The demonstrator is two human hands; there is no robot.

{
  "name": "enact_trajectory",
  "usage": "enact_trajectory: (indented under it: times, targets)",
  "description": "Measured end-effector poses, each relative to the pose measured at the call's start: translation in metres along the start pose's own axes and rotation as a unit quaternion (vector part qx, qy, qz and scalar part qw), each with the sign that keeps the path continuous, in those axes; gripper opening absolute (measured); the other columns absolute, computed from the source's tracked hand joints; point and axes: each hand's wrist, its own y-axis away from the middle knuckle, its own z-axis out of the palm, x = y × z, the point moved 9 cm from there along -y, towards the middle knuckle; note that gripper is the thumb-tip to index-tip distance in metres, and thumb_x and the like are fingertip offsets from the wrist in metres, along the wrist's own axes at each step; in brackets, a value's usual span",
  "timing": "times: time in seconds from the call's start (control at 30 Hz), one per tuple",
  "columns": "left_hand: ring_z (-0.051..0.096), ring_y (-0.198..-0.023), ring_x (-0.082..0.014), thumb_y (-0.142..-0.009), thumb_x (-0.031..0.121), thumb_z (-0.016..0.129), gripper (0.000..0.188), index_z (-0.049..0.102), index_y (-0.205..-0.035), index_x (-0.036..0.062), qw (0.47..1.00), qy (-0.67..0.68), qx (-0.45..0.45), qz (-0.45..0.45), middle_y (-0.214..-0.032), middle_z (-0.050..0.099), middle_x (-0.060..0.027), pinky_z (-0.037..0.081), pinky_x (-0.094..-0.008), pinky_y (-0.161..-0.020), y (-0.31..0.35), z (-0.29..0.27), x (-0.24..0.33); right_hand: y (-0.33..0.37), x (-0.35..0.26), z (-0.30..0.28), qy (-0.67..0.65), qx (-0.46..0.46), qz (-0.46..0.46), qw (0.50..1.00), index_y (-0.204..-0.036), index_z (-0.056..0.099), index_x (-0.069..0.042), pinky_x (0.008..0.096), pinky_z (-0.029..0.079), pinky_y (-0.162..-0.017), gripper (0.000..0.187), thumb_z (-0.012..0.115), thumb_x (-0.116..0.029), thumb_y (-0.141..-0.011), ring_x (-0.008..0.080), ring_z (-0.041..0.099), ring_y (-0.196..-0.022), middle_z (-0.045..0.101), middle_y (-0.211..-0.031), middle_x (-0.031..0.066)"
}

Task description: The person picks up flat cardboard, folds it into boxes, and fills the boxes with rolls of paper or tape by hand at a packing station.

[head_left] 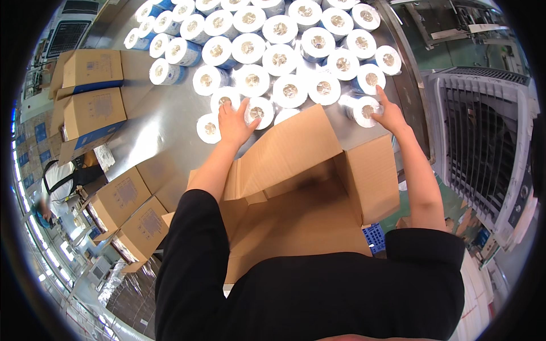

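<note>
Plastic-wrapped white paper rolls (252, 79) with blue printed sides stand close together on a shiny metal table (193, 108). My left hand (233, 124) is open, its fingers spread over the nearest rolls, by a front roll (259, 112). At the right edge of the group, my right hand (391, 115) reaches along the side of another roll (364, 111), fingers stretched and apart. Whether the fingertips press on these rolls is hard to tell. Below and between my arms lies an open cardboard box (296, 227), its mouth toward the rolls. One raised flap (290, 150) partly covers a front roll.
Cardboard boxes (94, 111) stand along the table's left side, with more boxes (122, 196) nearer me. A person (60, 184) is beyond them at far left. To my right are a large grey slatted machine (478, 142) and a blue plastic crate (374, 237).
</note>
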Motion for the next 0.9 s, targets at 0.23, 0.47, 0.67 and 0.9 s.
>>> enact_trajectory:
  times: [0.23, 0.47, 0.67, 0.9]
  targets:
    - [0.048, -0.101, -0.0347, -0.064, 0.040, 0.073, 0.053, 0.064, -0.112, 0.0195, 0.976, -0.088, -0.160, -0.115, -0.100, 0.051, -0.0178, 0.042, -0.0410, -0.085, -0.031, 0.032, -0.025, -0.025, -0.012, 0.005, -0.039, 0.072, 0.001, 0.997, -0.141, 0.022, -0.009, 0.0423, 0.047, -0.084, 0.086, 0.070, -0.017, -0.070, 0.0402, 0.059, -0.096, 0.062, -0.099, 0.0251]
    - [0.060, -0.068, -0.0080, -0.068, 0.020, 0.067, 0.021, 0.068, -0.083, 0.0051, 0.930, 0.239, -0.150, -0.237, -0.067, 0.063, -0.0015, 0.048, -0.0286, -0.065, -0.033, -0.134, -0.084, -0.018, -0.013, -0.007, 0.011, 0.051, -0.010, 0.999, -0.132, 0.041, -0.003, 0.0429, 0.049, -0.076, 0.073, 0.070, -0.020, -0.067, 0.0389, 0.061, -0.083, 0.062, -0.087, 0.0246]
    - [0.059, -0.092, -0.0195, -0.076, 0.014, 0.062, 0.031, 0.062, -0.103, -0.0025, 0.915, 0.354, -0.152, -0.116, -0.101, 0.063, -0.0114, 0.048, -0.0316, -0.078, 0.105, -0.224, -0.072, 0.103, -0.039, -0.187, -0.096, 0.295, 0.027, 0.950, -0.130, 0.047, -0.002, 0.0237, 0.049, -0.064, 0.064, 0.067, -0.009, -0.070, 0.0094, 0.060, -0.069, 0.065, -0.080, 0.0095]
    - [0.051, -0.095, -0.0316, -0.054, 0.032, 0.078, 0.038, 0.072, -0.084, 0.0099, 0.959, 0.022, -0.277, -0.053, -0.098, 0.055, -0.0183, 0.044, -0.0400, -0.081, 0.198, -0.079, 0.008, 0.270, -0.231, -0.106, 0.336, 0.046, -0.535, 0.774, -0.138, 0.028, 0.001, 0.0389, 0.051, -0.068, 0.072, 0.063, -0.017, -0.079, 0.0309, 0.061, -0.079, 0.060, -0.086, 0.0151]
